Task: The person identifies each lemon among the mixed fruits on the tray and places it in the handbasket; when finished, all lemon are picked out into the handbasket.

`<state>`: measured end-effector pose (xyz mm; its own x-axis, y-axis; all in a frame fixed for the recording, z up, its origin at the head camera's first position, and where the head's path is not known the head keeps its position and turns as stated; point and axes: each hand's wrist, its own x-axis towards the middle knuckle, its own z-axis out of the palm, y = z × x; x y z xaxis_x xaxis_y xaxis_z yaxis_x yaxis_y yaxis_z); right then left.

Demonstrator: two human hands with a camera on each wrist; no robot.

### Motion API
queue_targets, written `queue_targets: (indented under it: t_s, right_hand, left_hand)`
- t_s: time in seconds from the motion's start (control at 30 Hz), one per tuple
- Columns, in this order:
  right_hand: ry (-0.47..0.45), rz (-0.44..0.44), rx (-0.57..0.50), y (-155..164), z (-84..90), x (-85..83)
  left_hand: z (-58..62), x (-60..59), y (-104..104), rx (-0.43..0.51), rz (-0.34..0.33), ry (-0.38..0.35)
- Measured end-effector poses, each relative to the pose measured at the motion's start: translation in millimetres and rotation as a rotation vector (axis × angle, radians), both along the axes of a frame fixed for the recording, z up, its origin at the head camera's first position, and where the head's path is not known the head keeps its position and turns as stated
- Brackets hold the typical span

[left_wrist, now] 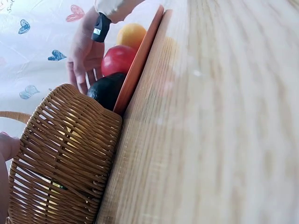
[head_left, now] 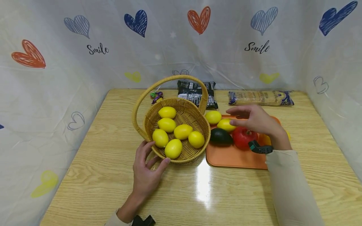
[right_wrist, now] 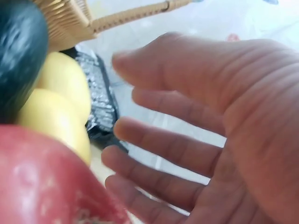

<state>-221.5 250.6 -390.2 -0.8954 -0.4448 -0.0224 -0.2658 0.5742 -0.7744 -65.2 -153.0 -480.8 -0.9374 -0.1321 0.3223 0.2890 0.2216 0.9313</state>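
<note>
A wicker basket [head_left: 198, 153] with a tall handle holds several lemons [head_left: 173, 148]. My left hand [head_left: 147, 172] holds its near left rim, thumb and index fingertip resting there; the other fingers are partly hidden. My right hand [head_left: 255, 119] hovers over the orange tray [head_left: 237, 161], fingers spread and holding nothing, beside a lemon [head_left: 225, 125]. Another lemon [head_left: 213, 117] sits at the tray's far left corner, close to the basket. On the tray lie a dark green avocado [head_left: 221, 137], a red pomegranate [head_left: 244, 137] and an orange [left_wrist: 132, 36], which the right wrist partly covers in the head view.
Behind the basket lies a black plastic packet [head_left: 189, 91], with small wrapped lollipops [head_left: 157, 96] to its left. A long pasta packet [head_left: 260, 98] lies at the back right. A curtain printed with hearts [head_left: 135, 23] stands around the wooden table [head_left: 107, 150].
</note>
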Motion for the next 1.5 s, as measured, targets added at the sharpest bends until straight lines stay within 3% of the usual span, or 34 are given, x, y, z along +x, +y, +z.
queue_targets:
  t_s: [0.23, 0.7, 1.07, 1.33, 1.5]
  right_hand:
    - [-0.053, 0.031, 0.113, 0, -12.4, -8.1]
    - [0.016, 0.042, 0.171, -5, -21.9, -9.3]
    - [0.039, 0.002, 0.071, -2, 8.7, 5.2]
    - [0.077, 0.095, -0.048, -16, 29.0, 21.4]
    - [0.084, 0.178, -0.08, -31, 32.7, 29.9]
  left_hand:
    - [-1.8, 0.1, 0, -0.018, -0.008, 0.018]
    - [-1.0, -0.4, 0, -0.021, -0.016, 0.028]
    - [-1.0, 0.7, 0, -0.02, -0.01, 0.023]
    - [-0.1, 0.7, 0, -0.017, -0.006, 0.017]
    - [0.0, 0.5, 0, -0.019, -0.004, 0.018]
